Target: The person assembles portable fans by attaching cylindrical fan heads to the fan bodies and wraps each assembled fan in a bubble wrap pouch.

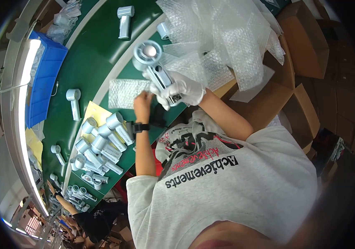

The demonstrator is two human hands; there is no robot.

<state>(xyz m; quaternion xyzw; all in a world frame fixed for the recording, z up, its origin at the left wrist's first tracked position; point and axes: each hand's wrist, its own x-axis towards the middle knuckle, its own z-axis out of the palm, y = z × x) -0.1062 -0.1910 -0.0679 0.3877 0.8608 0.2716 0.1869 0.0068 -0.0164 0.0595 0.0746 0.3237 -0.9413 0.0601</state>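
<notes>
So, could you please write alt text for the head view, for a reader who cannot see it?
A white-gloved right hand holds a silver handheld fan above a green workbench, while the bare left hand touches a bubble-wrap sheet. More silver fans lie clustered to the left, with loose bubble wrap piled beyond.

You're on a factory packing line: long green bench (94, 54), rows of identical handheld fans (102, 145), bubble wrap heap (223, 37), cardboard cartons (306, 41), blue bin (44, 79).
</notes>
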